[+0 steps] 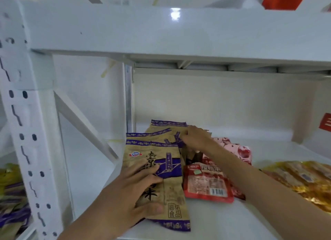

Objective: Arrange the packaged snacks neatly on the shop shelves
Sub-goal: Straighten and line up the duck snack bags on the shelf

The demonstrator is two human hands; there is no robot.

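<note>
white shelf (215,220) | brown-purple packets (172,195) | red packet (206,184) | yellow packets (304,179)

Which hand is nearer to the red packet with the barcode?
Left, narrowly. The left hand rests on the front brown packet just left of the red packet; the right hand pinches a brown packet farther back.

I'm seeing bright, flat, cool-white light from overhead, a hot glare spot on the upper shelf edge (175,14), soft shadow beneath that shelf, wide-angle bending of the upright post (26,132), and overall softness, blurrier toward the edges.
</note>
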